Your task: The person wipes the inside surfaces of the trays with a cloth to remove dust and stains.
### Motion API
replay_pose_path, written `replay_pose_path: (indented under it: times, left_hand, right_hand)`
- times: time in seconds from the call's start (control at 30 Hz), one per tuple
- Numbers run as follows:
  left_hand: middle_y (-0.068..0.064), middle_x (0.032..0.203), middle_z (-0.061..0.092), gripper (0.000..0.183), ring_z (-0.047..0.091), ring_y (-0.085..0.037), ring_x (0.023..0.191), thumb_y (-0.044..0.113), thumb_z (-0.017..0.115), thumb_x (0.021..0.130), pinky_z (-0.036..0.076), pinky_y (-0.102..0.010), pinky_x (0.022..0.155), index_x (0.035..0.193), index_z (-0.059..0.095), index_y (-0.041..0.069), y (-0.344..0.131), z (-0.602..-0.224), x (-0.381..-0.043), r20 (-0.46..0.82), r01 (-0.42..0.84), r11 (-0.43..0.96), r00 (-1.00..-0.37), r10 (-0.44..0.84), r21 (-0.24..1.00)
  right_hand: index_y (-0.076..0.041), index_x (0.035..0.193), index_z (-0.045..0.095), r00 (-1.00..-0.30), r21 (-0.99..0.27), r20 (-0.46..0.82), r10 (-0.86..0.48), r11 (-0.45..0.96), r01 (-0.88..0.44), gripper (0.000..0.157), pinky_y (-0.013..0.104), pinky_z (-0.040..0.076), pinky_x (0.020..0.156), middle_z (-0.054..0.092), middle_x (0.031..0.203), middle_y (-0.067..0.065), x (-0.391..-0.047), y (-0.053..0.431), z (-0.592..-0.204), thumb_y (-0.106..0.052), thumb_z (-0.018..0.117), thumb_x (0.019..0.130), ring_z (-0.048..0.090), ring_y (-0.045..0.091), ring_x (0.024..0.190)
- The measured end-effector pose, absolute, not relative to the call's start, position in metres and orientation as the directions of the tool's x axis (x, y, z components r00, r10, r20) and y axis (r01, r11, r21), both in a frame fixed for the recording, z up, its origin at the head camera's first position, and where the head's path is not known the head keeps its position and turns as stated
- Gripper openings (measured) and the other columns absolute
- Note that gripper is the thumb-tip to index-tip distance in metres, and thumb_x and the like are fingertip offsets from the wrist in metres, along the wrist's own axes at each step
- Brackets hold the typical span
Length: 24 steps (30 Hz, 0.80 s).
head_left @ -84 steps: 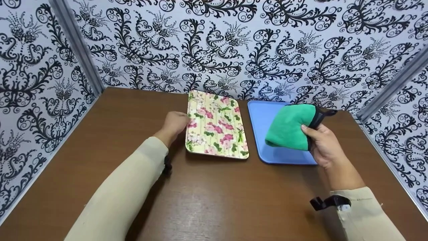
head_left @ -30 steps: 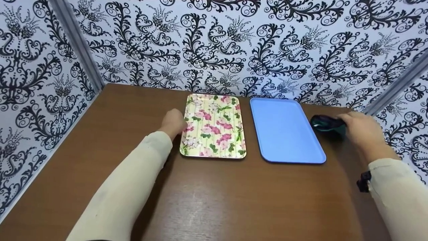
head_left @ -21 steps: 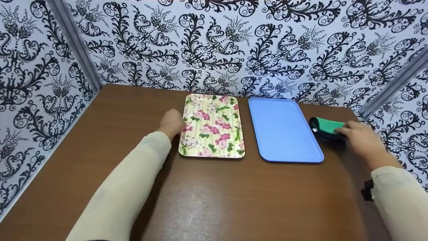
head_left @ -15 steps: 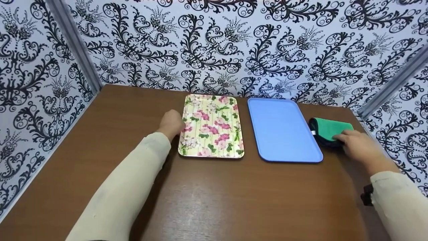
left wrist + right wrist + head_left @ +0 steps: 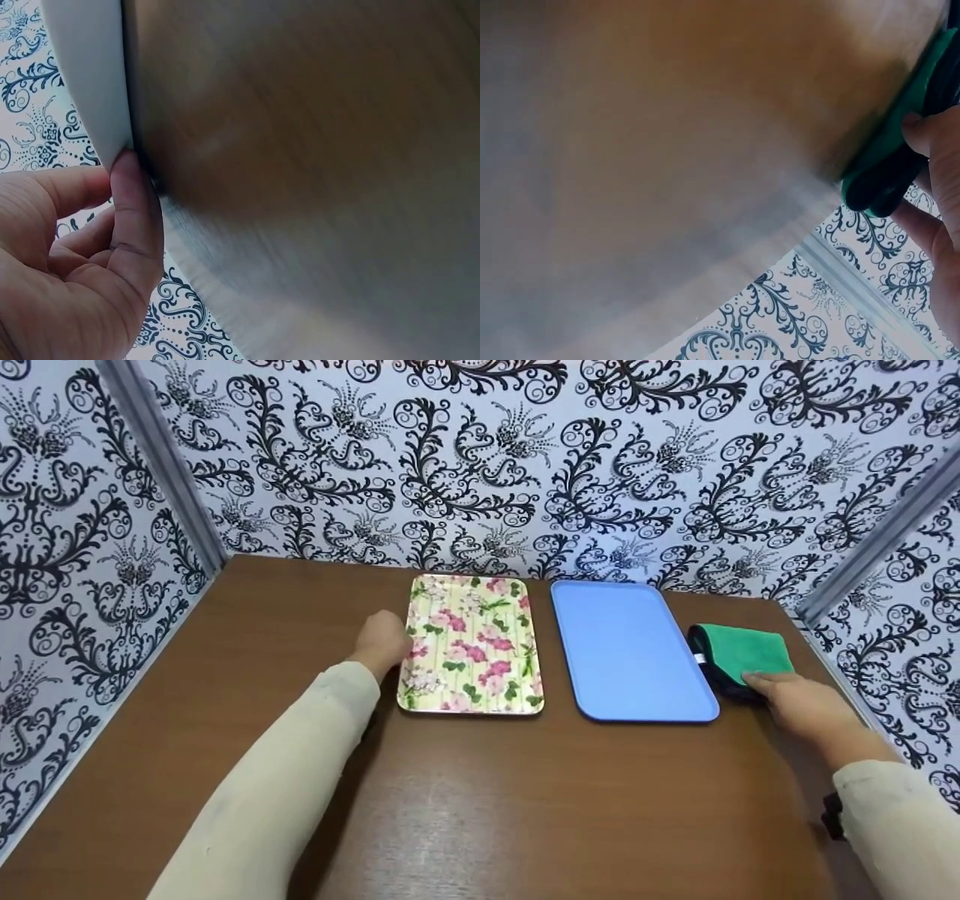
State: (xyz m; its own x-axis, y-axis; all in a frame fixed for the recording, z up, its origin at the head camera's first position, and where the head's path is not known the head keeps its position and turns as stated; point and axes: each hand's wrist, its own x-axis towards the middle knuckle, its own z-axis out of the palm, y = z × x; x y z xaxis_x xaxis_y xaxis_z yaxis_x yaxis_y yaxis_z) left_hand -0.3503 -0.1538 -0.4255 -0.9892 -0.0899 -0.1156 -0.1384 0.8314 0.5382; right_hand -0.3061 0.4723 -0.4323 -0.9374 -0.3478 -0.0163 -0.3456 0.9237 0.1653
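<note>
A floral tray (image 5: 469,645) with pink blossoms lies on the brown table in the head view. My left hand (image 5: 382,639) pinches its left edge; in the left wrist view, thumb and fingers (image 5: 133,202) meet at the rim. Right of it lies a plain blue tray (image 5: 634,651). Past that tray's right side is a folded green cloth (image 5: 750,651) with a black edge and a small white tag. My right hand (image 5: 806,709) grips the cloth's near right corner. In the right wrist view, the thumb (image 5: 922,131) presses one face of the cloth while fingers reach beneath.
The brown table (image 5: 480,802) extends in front of both trays and to the left. A patterned back wall (image 5: 480,465) rises close behind the trays. Side panels with grey corner posts (image 5: 161,465) border the table left and right.
The cloth went from above the blue tray to the table at its right, turning over on the way and ending green side up. The floral tray, earlier tilted, now lies flat.
</note>
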Motion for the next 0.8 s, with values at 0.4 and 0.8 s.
replay_pose_path:
  times: [0.4, 0.8]
  left_hand:
    - [-0.007, 0.074, 0.05, 0.029, 0.043, -0.024, 0.072, 0.001, 0.049, 0.091, 0.043, -0.037, 0.07, 0.063, 0.049, 0.011, -0.156, -0.427, -0.353, -0.083, -0.089, 0.832, -0.995, -0.052, 0.547]
    - [-0.018, 0.109, 0.072, 0.023, 0.067, -0.035, 0.094, 0.008, 0.049, 0.092, 0.058, -0.053, 0.088, 0.099, 0.07, 0.004, -0.142, -0.379, -0.352, 0.082, -0.029, 0.878, -0.994, -0.077, 0.477]
  right_hand:
    - [0.001, 0.14, 0.061, -0.903, 0.195, 0.014, -0.43, 0.887, -0.42, 0.048, 0.067, 0.05, 0.096, 0.06, 0.139, 0.029, -0.306, 0.476, -0.433, 0.004, 0.058, 0.092, 0.056, 0.055, 0.124]
    - [-0.002, 0.139, 0.063, -0.918, -0.021, -0.008, -0.396, 0.918, -0.396, 0.041, 0.067, 0.046, 0.104, 0.066, 0.135, 0.026, -0.334, 0.383, -0.368, -0.018, 0.055, 0.103, 0.06, 0.052, 0.125]
